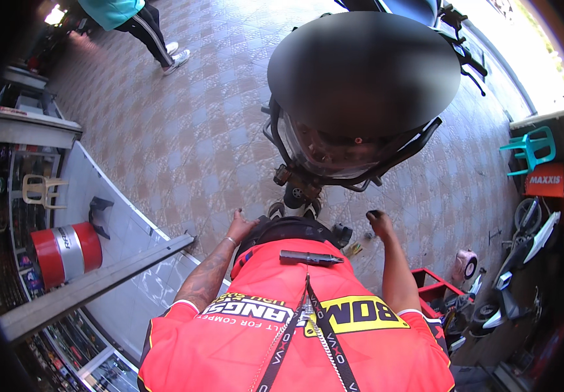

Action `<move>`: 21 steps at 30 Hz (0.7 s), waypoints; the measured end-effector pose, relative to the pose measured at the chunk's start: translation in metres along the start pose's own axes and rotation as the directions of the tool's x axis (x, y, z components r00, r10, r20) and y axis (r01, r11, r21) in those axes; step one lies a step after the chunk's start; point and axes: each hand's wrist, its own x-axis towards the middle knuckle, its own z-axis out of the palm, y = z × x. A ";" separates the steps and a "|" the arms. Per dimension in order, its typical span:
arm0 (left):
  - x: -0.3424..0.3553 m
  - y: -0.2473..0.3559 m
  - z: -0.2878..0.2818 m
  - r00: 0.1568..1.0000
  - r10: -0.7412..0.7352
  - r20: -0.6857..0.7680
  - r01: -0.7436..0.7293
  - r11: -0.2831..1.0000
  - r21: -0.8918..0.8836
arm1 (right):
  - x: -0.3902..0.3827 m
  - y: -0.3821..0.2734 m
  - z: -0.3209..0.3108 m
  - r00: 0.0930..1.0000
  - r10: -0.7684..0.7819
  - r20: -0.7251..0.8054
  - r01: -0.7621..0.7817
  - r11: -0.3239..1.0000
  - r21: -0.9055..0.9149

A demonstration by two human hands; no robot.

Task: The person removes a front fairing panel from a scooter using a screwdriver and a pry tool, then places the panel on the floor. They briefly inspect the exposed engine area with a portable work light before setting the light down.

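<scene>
My left hand [241, 227] is beside my left hip, thumb apart from the fingers, with nothing seen in it. Out to the right of my waist, my right hand [380, 225] is closed, and a small dark thing, too small to name, shows at its fingers. In front of me stands a motorbike [347, 176] with a black tubular guard; a blurred oval hides much of it. Neither hand touches it. A dark pen-shaped tool [311, 258] lies across the front of my red shirt [308, 294]. Small dark parts [342, 233] lie on the floor between my body and right hand.
A red toolbox [426, 277] stands at my right, near motorbike parts [504, 300] and a pink round-faced item [465, 264]. Further right is a green plastic chair [531, 149]. A red drum [46, 255] and metal-edged counter [131, 268] are left. Another person [141, 26] stands far left.
</scene>
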 end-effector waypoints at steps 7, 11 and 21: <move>0.034 -0.008 -0.021 0.990 0.062 0.130 -0.071 0.995 0.066 | -0.118 0.026 0.065 0.985 0.149 0.082 -0.143 0.987 -0.072; 0.045 -0.032 -0.040 0.982 0.068 0.178 -0.088 0.990 0.107 | -0.150 -0.003 0.098 0.976 0.173 0.131 -0.166 0.984 -0.062; 0.054 -0.081 -0.073 0.987 -0.025 0.158 0.016 0.998 0.060 | -0.127 -0.161 0.064 0.994 -0.112 0.003 0.109 0.959 -0.260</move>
